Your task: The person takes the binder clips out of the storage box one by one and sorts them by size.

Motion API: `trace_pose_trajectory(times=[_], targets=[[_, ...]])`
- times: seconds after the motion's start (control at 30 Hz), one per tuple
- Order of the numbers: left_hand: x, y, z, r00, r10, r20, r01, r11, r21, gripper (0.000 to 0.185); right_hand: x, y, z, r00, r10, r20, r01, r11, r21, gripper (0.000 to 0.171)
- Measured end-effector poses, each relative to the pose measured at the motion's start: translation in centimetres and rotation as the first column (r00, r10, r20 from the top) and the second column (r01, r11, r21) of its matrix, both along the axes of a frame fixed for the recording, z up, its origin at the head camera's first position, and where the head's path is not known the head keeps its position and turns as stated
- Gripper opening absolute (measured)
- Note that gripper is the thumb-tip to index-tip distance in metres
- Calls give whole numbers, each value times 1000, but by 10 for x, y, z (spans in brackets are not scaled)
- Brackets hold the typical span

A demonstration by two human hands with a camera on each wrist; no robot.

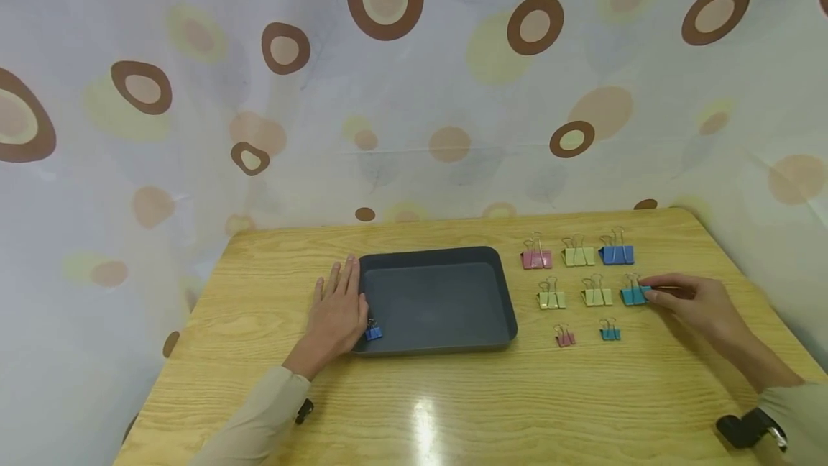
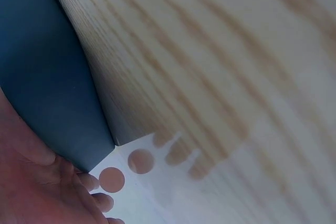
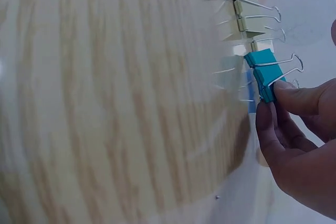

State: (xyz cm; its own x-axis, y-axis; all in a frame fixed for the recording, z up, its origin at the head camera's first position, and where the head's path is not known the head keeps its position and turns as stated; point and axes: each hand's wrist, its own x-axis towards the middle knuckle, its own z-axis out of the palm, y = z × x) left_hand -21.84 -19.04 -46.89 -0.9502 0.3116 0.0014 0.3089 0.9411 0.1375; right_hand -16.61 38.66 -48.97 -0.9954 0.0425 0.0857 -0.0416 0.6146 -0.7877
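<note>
Head view: one tray point(image 1: 504, 286) is seen on the table point(image 1: 453, 408); a single small blue clip point(image 1: 373, 333) lies inside at its near-left corner, so the sorting is judged barely begun. Right of the tray, eight clips are counted outside: six large, two small. The teal clip point(image 1: 634, 296) is pinched by the right hand point(image 1: 695, 305). The left hand point(image 1: 338, 311) is laid flat, fingers straight, against the tray's left rim.
</note>
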Motion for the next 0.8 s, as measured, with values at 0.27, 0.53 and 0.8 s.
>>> trace_pose_trajectory(times=[0.27, 0.53, 0.8], targets=[[1, 0, -2, 1000, -4, -20, 4, 1000, 2, 64, -2, 0, -5, 998, 41, -50, -37, 997, 74, 27], [4, -4, -4, 1000, 5, -26, -5, 1000, 8, 63, -4, -5, -6, 999, 38, -29, -34, 994, 107, 30], [0, -1, -2, 999, -4, -42, 7, 999, 51, 63, 1, 1, 11, 993, -33, -111, 32, 999, -9, 22]])
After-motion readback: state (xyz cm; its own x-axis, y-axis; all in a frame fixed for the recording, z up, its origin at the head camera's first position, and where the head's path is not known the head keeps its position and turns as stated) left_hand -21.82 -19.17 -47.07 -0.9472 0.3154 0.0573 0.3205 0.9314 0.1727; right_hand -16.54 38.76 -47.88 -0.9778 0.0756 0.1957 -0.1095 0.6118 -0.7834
